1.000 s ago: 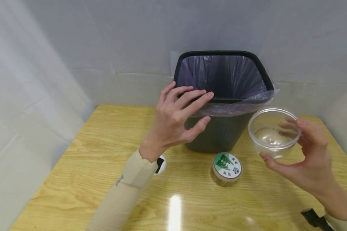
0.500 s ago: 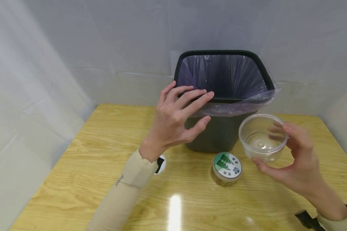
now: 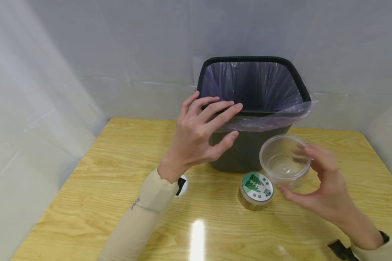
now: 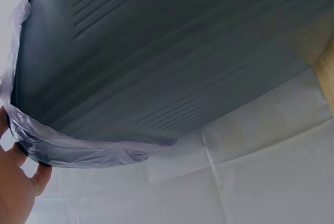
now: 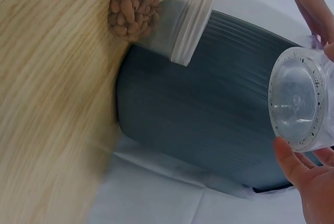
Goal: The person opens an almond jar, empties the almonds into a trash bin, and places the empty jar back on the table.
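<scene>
My left hand (image 3: 199,132) lies over the near left of the trash bin (image 3: 241,152), its spread, fairly straight fingers on the rim and its thumb apart. In the left wrist view the fingertips meet the bagged edge. My right hand (image 3: 326,185) grips a clear round plastic tub (image 3: 285,159) between thumb and fingers, in front of the bin's right side. The tub's mouth faces up, and inside it I see no contents, only some specks (image 5: 313,122) at its base. Just left of it on the table stands a lidded jar (image 3: 256,190) with a green-and-white label and brown nut-like pieces (image 5: 133,7) inside.
A thin purplish bag (image 3: 268,121) lines the bin and hangs over its rim. Partly hidden by my left sleeve, a white round thing with a black mark (image 3: 182,185) sits on the wooden table (image 3: 117,163). White sheeting (image 3: 143,47) hangs behind.
My right hand has brought the clear tub left and down, closer to the lidded jar. My left hand stays at the bin's rim.
</scene>
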Demonstrator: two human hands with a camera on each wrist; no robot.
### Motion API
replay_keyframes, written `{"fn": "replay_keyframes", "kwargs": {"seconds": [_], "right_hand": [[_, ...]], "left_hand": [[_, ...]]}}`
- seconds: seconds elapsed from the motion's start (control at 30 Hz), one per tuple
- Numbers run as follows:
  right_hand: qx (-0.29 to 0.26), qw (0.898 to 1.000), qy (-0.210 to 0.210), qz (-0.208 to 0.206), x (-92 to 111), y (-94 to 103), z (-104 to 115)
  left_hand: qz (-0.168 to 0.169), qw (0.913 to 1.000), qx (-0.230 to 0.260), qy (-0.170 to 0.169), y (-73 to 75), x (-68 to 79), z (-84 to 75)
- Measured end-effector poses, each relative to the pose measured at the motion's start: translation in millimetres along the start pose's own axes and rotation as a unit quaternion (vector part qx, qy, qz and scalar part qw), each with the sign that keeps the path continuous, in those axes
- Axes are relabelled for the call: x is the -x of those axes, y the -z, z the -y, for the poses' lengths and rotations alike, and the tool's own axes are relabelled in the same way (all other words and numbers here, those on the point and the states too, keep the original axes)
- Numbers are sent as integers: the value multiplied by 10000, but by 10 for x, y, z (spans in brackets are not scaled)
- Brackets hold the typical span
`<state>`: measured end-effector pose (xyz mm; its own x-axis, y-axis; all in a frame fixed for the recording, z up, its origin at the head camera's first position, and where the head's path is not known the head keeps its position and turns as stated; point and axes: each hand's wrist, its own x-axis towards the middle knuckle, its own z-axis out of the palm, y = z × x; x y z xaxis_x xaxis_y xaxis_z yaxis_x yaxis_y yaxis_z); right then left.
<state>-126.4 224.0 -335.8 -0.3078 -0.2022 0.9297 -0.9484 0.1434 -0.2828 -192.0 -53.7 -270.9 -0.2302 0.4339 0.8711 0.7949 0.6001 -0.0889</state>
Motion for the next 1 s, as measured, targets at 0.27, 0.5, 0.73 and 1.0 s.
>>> {"fn": "replay_keyframes", "kwargs": {"seconds": [0.27,0.5,0.73,1.0], "right_hand": [[246,9996,58,155,17,-85,12],[492,9983,-8,317,48,-167,43],[452,9968,-101,656,97,-219,49],[776,9930,-11,885,169,-249,3]], "left_hand": [[-42,10000,25,22,-5,-9,-9],[-50,10000,44,37,-17,-2,-6],[-18,10000,27,11,-7,-2,-5],[-12,10000,30,18,-4,3,-9]]}}
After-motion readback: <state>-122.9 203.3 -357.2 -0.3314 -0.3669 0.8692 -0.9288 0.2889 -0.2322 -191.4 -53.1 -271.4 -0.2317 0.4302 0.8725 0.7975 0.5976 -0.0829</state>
